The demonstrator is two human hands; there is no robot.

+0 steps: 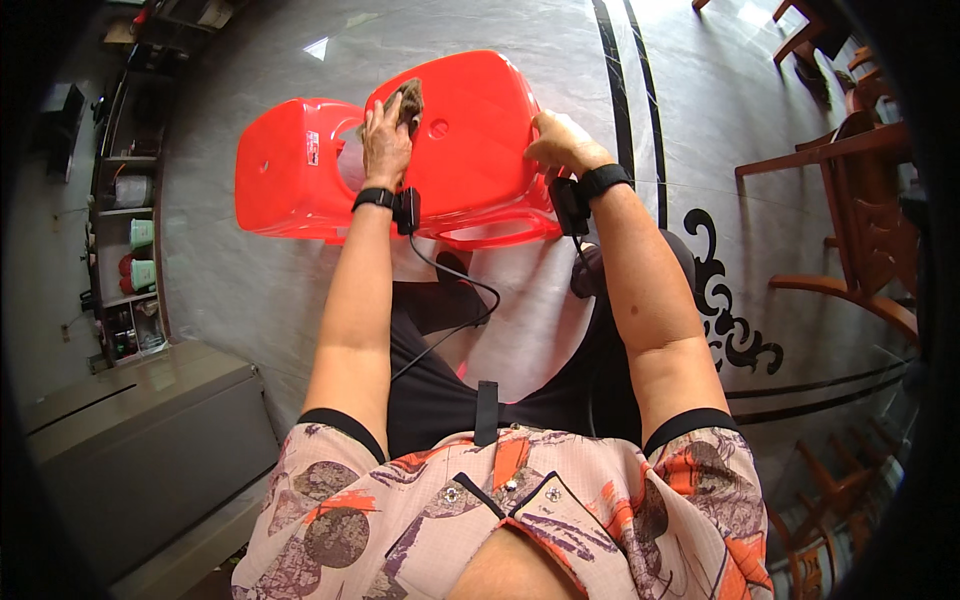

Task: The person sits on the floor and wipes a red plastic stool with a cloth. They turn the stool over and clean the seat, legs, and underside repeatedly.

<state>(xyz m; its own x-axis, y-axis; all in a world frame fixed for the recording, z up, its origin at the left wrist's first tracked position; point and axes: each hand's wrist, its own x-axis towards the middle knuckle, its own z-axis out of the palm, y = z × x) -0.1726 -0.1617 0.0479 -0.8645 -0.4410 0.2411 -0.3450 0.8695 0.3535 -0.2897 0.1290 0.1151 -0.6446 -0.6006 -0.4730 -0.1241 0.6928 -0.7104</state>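
Observation:
A red plastic stool (pixel 472 142) stands before me, its flat seat with a small round hole facing up. My left hand (pixel 386 154) lies over a brown cloth (pixel 409 101) and holds it against the left part of that seat. The cloth is partly hidden under the fingers. At the seat's right rim, my right hand (pixel 568 142) grips the edge, with some fingertips out of sight below it. Close on the left is a second red plastic stool (pixel 274 169), which bears a small printed sticker (pixel 312 148) on its side.
Wooden chairs (pixel 855 180) stand at the right. On the left are a shelf unit (pixel 124 210) with green containers (pixel 142 274) and a large grey cabinet (pixel 150 420). The grey tiled floor (pixel 225 300) has black inlaid bands. A cable (pixel 480 285) hangs from my left wrist device.

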